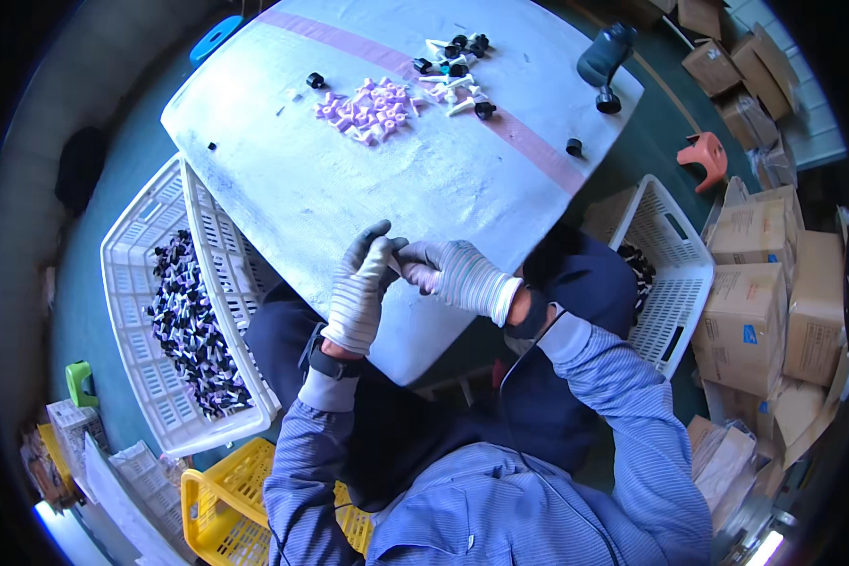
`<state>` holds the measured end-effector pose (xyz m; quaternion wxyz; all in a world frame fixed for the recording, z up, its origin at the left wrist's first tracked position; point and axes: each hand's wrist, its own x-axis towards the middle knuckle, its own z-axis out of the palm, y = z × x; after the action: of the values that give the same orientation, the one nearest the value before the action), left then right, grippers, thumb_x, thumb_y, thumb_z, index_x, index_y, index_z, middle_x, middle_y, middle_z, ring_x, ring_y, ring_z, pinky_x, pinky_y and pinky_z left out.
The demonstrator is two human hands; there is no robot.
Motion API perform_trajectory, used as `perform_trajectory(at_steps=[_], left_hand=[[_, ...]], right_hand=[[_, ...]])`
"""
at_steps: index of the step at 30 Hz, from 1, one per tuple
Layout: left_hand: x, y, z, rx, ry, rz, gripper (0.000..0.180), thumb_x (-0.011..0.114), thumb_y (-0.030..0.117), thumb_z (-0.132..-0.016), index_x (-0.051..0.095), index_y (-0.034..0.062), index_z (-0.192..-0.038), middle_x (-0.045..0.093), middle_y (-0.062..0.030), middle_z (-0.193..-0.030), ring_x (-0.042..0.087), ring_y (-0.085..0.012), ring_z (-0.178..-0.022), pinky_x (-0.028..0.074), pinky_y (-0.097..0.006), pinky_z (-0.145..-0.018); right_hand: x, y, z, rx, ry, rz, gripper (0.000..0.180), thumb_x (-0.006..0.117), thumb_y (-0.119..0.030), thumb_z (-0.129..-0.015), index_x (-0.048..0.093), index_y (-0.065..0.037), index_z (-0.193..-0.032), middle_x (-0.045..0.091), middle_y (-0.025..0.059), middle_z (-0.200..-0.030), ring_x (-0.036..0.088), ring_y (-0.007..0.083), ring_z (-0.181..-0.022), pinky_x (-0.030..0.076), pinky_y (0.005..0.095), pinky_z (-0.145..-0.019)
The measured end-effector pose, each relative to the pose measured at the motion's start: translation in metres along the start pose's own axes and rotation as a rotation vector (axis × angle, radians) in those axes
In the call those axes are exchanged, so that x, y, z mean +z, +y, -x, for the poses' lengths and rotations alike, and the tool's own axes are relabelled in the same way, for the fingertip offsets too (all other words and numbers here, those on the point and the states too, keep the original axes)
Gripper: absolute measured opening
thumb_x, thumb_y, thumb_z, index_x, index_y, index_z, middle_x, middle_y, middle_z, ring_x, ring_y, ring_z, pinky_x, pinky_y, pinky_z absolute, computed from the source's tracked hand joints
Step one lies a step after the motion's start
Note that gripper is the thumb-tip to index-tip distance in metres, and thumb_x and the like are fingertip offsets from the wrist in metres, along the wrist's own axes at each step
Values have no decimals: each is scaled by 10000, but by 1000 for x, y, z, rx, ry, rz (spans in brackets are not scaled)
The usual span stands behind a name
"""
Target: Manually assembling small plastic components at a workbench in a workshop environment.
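Two hands in striped knit gloves, meeting over the near part of the table (255,156). Left hand (357,291) upright, fingers pointing away from the body; right hand (460,275) comes in from the right side, back of the glove up. Thumb and finger ends of both are drawn together and touch or nearly touch. Cannot tell if they're clamped on a part: the fingers cover that spot and it's small and dark there.

Loose work pieces lie on the table beyond the hands, well apart from them. Pink parts (372,109) in a heap, mostly on the near side of the pink stripe (349,45). White pieces (462,82) with black knobs (484,110) just right of the heap, scattered across the stripe. One black cap (315,81) left of the heap, another nearer the right edge. Black object (606,61) at the far right corner.

Left basket (115,255), white, holds a big pile of black, white and pink pieces (193,325). Right basket (674,297), also white, has dark pieces in it. Yellow basket (219,481) at lower left, by the left sleeve (313,472). Cartons (740,316) stacked at right; orange stool (705,160) near them.
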<state>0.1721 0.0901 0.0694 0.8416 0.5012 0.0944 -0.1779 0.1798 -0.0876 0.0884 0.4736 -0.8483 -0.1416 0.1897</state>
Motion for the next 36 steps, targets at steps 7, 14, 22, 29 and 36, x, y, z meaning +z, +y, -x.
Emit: perform_trajectory(at_steps=[7, 14, 22, 29, 36], left_hand=[[-17, -3, -16, -45, 132, 369, 405, 552, 284, -1014, 458, 60, -1338, 621, -103, -1104, 653, -226, -992, 538, -417, -944], [-16, 0, -10, -46, 165, 275, 430, 531, 259, -1024, 408, 26, -1364, 607, -115, -1123, 651, -227, -1007, 536, -391, -928], [-15, 3, -10, -57, 167, 252, 497, 584, 220, -998, 391, -22, -1387, 606, -136, -1156, 651, -222, -1024, 536, -368, -926], [-17, -3, -10, -6, 176, 171, 470, 599, 166, -987, 417, -29, -1374, 603, -132, -1177, 653, -206, -1010, 534, -344, -920], [-21, -13, -10, 68, 174, 110, 406, 589, 122, -986, 451, -27, -1338, 594, -111, -1162, 640, -186, -1022, 524, -333, -930]], right_hand=[[-38, 9, -81, 106, 167, 122, 285, 626, -283, -957, 686, -89, -1156, 725, 86, -901, 668, 166, -741, 543, 302, -718], [-50, 13, -174, -73, 317, 672, 297, 581, -271, -952, 628, -150, -1219, 683, 146, -1074, 653, 349, -987, 518, 434, -871], [-25, 4, -228, 69, 60, 966, 334, 619, -262, -915, 596, -95, -1204, 636, 161, -1127, 635, 319, -1071, 496, 478, -919], [-23, 16, -221, -75, 116, 1027, 294, 524, -65, -889, 661, -97, -1147, 664, 200, -1115, 673, 347, -1016, 539, 453, -856], [-19, 17, -184, 152, 40, 856, 506, 483, -45, -912, 406, -91, -1410, 528, 247, -1313, 634, 406, -1073, 518, 505, -895]])
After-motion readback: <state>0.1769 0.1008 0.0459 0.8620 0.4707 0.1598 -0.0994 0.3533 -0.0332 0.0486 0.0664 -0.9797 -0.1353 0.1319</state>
